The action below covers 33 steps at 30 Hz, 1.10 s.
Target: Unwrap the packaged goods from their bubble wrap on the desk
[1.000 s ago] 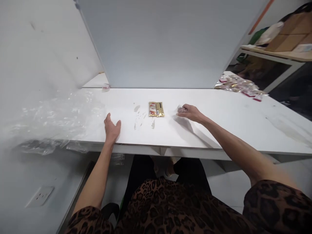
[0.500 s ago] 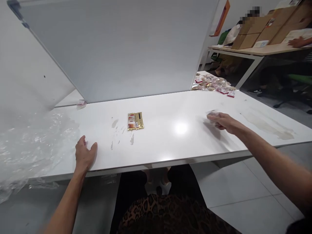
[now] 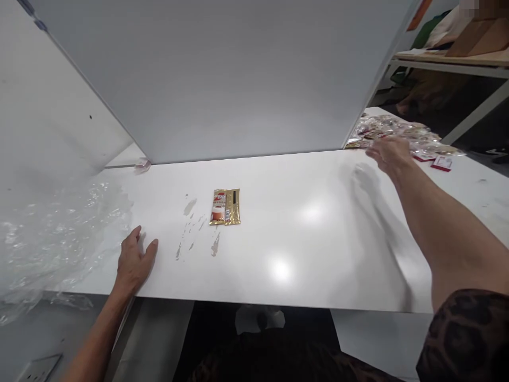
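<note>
Right hand (image 3: 391, 152) at bagged pile (image 3: 419, 135); gold packet (image 3: 225, 207) perhaps reads "Nescafé".

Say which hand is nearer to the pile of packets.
Right. The right hand is at the near side of the pile of packets; the left hand is far to its left, beside the clear plastic.
</note>
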### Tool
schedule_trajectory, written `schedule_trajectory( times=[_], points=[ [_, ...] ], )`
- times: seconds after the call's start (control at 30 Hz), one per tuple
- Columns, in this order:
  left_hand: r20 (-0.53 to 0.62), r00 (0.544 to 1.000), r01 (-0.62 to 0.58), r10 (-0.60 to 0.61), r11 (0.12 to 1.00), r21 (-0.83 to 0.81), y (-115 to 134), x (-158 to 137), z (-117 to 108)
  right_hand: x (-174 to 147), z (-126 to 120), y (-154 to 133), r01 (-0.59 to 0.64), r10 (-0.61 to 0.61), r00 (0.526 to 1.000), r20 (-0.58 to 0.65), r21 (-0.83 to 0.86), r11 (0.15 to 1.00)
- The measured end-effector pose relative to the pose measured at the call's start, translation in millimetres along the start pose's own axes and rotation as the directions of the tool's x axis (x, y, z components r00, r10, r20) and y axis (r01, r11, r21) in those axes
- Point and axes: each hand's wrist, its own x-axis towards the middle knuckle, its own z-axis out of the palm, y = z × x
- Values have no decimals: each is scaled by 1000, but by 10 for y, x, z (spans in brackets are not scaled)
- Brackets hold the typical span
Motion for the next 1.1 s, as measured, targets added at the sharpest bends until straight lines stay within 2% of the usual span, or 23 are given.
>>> schedule_trajectory(
  times=[0.03,0.1,0.23,0.3,0.4,0.47,0.6,0.67,0.73,0.8,0.9,1.0,1.1],
  points=[
    [-4,1000,-7,7,1000,-8,2,-4,2,-155,67,61,-51,52,996,-72,14,999],
    [-7,1000,-14,14,999,-29,-2,-4,12,-528,172,195,-126,125,989,-79,-8,992],
    [-13,999,-33,32,996,-89,8,-10,32,-1221,386,342,-140,146,987,70,-88,986],
    [-40,998,-63,58,987,-146,25,-27,45,-1469,556,306,-96,121,976,181,-142,985],
    [-66,993,-105,93,969,-225,30,-50,83,-1760,957,142,33,78,924,375,-280,959],
    [-61,994,-107,94,962,-251,13,-53,120,-1952,1319,-5,160,61,881,470,-417,895],
    [-52,994,-104,92,935,-339,-24,-51,196,-2404,2110,-271,376,97,808,581,-636,674],
    [-53,994,-106,92,917,-384,-25,-57,225,-2618,2441,-340,427,118,799,589,-694,580],
    [-53,995,-102,88,907,-409,-14,-68,239,-2780,2676,-350,440,128,805,579,-728,526],
    [-44,995,-101,91,898,-429,6,-82,236,-2874,2803,-314,401,146,814,563,-725,560],
    [-15,994,-101,106,881,-461,42,-107,208,-2910,2831,-240,260,171,833,526,-646,717],
    [7,995,-83,98,882,-463,72,-123,183,-2886,2785,-245,93,186,857,480,-500,861],
    [-3,995,-87,96,885,-458,88,-119,189,-2860,2797,-352,28,168,876,452,-396,918]
  ],
)
